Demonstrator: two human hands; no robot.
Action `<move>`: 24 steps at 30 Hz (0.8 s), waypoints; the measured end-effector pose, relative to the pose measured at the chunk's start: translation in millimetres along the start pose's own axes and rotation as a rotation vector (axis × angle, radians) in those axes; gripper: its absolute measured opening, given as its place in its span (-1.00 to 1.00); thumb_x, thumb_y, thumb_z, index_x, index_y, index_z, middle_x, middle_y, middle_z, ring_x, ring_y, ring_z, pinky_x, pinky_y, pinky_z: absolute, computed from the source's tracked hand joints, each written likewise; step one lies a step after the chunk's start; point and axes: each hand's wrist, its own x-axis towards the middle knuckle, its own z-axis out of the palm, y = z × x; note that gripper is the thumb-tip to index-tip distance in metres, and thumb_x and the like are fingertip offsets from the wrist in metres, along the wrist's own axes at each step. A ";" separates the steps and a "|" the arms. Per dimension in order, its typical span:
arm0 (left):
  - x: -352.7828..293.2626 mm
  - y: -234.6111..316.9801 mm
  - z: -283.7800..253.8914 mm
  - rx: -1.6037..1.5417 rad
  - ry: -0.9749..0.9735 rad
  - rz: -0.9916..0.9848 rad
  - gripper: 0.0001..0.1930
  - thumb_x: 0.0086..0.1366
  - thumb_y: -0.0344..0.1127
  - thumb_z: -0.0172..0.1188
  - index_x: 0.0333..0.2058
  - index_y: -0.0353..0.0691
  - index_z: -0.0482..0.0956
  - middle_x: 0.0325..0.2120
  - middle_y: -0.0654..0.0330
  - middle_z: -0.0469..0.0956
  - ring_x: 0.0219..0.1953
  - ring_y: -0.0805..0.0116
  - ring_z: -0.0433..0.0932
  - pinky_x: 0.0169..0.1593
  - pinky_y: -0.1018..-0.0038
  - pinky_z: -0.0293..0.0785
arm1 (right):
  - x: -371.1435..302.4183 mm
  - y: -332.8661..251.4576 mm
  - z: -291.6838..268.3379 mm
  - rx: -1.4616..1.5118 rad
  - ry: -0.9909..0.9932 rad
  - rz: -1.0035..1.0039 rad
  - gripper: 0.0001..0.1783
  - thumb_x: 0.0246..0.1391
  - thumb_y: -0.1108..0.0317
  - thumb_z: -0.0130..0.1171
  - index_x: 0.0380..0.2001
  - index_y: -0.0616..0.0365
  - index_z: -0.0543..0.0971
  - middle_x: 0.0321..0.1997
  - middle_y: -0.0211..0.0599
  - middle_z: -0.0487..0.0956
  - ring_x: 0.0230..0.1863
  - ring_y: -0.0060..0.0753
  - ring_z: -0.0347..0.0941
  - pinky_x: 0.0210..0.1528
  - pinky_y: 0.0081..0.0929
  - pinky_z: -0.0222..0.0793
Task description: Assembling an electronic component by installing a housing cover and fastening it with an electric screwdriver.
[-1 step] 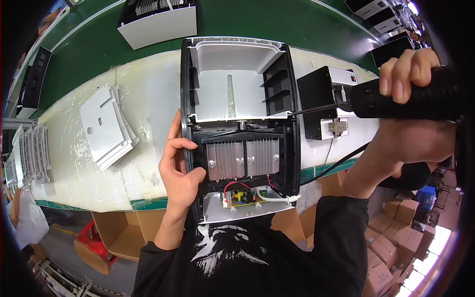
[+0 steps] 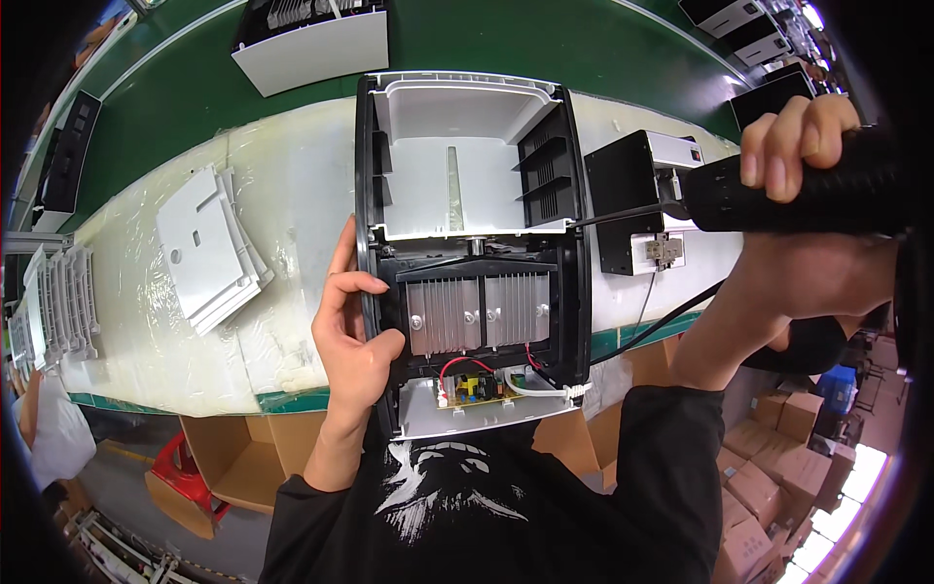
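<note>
An open black-and-white appliance housing point(image 2: 486, 180) lies in front of me on a padded bench. Its upper half is a white hollow with black slatted side walls. Lower down sit finned metal heat sinks point(image 2: 446, 316) and, near my body, a small circuit board point(image 2: 475, 389) with red and white wires. My left hand point(image 2: 355, 360) grips the housing's left wall, thumb over the rim and fingers outside. My right hand point(image 2: 822, 265) is wrapped round a black electric screwdriver point(image 2: 744, 193), held level. Its long bit reaches the housing's right edge at mid-height; whether the tip touches a screw cannot be seen.
Right of the housing stands a black-and-white box device point(image 2: 623, 200) with a metal fitting. A cable point(image 2: 671, 319) runs behind my right forearm. White panels point(image 2: 214, 253) are stacked to the left, near slotted white frames point(image 2: 63, 302). Another unit point(image 2: 311, 54) rests on the green surface beyond.
</note>
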 end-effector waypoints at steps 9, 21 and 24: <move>-0.4 2.8 -1.4 0.071 -0.010 0.015 -0.62 -0.31 -0.71 -0.09 -0.41 -0.23 0.34 0.28 -0.20 0.01 0.36 -0.05 -0.06 0.31 0.27 -0.19 | -15.7 37.5 5.4 0.015 0.032 -0.020 -0.05 -0.06 -0.56 -0.28 -0.05 0.19 0.24 -0.53 -0.24 0.35 -0.60 -0.44 0.32 -0.50 -0.47 0.27; 0.9 2.4 -1.4 0.070 -0.013 0.006 -0.63 -0.31 -0.70 -0.09 -0.41 -0.24 0.34 0.27 -0.21 0.01 0.32 -0.01 0.04 0.29 0.33 -0.13 | -48.0 68.8 6.4 0.075 0.256 -0.061 0.12 -0.21 -0.66 -0.31 0.12 0.14 0.02 -0.54 -0.23 0.41 -0.68 -0.39 0.36 -0.60 -0.42 0.37; 0.8 3.4 -3.0 0.071 -0.012 0.010 -0.62 -0.32 -0.71 -0.10 -0.41 -0.24 0.34 0.27 -0.21 0.00 0.31 -0.01 0.07 0.28 0.34 -0.12 | -51.1 72.3 4.4 0.053 0.220 -0.060 0.06 -0.20 -0.66 -0.32 -0.05 0.18 0.18 -0.52 -0.27 0.39 -0.67 -0.41 0.34 -0.60 -0.43 0.33</move>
